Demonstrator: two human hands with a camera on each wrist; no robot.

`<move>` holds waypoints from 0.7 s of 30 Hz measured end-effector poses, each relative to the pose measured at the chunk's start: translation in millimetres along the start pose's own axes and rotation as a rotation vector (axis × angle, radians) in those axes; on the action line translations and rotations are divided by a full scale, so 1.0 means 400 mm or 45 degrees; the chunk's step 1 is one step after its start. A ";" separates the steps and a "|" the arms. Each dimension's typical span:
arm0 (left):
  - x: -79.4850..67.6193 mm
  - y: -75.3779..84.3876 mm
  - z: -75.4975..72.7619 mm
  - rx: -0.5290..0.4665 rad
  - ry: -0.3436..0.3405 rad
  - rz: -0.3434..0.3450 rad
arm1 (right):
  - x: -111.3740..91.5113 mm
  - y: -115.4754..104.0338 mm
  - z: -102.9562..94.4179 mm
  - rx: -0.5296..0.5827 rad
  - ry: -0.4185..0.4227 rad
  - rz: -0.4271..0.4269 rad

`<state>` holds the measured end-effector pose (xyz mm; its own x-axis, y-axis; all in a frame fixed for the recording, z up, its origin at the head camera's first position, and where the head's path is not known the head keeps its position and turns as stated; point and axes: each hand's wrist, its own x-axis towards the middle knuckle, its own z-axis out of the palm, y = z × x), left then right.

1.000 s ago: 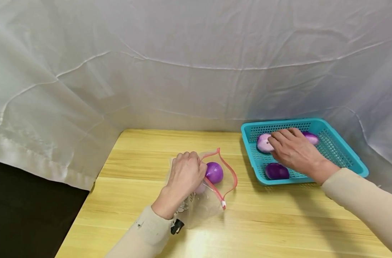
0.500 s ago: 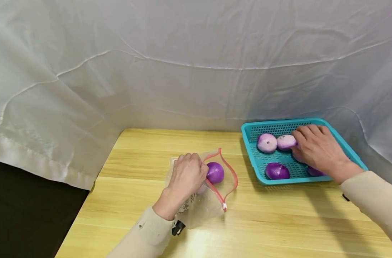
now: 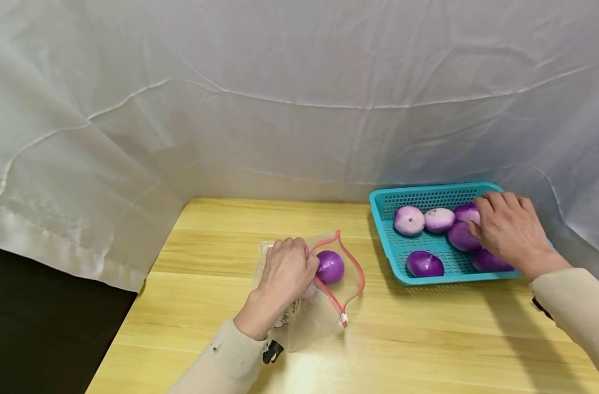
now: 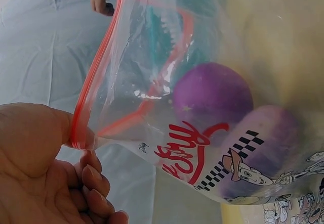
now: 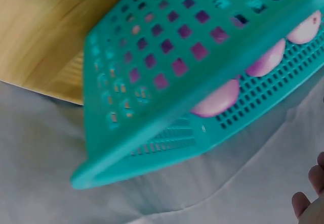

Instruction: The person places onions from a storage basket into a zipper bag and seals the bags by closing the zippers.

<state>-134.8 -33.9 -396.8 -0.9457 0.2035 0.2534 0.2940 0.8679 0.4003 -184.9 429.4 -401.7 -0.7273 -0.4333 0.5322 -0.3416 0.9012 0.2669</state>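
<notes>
My left hand [image 3: 281,273] pinches the edge of a clear zip bag [image 3: 311,325] between thumb and finger, as the left wrist view also shows. The bag's red zip mouth gapes toward the right. Inside are a purple onion [image 4: 212,90] and a paler onion [image 4: 268,128]. Over the right end of a turquoise basket [image 3: 384,235] is my right hand [image 3: 508,230], fingers loosely bent, with nothing seen in them. Beside its thumb lies a dark purple onion [image 3: 461,236]; whether they touch I cannot tell. Several onions rest in the basket, including a pale one [image 3: 409,220].
Both bag and basket are on a light wooden table [image 3: 196,262]. A pale grey cloth [image 3: 279,137] hangs behind it. At the left, past the table edge, is a dark area [image 3: 43,328]. A small black clip [image 3: 272,350] sits at the left cuff.
My right hand has moved rightward across the basket, uncovering onions it hid before. The left hand stays at the bag, which has barely shifted.
</notes>
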 end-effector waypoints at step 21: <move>-0.001 -0.008 0.010 0.011 -0.014 0.014 | -0.027 0.069 0.056 -0.083 -0.188 -0.224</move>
<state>-135.8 -34.9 -401.6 -0.9439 0.2179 0.2482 0.3033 0.8694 0.3901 -199.9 459.3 -417.8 -0.7408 -0.5729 0.3508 -0.4354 0.8071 0.3988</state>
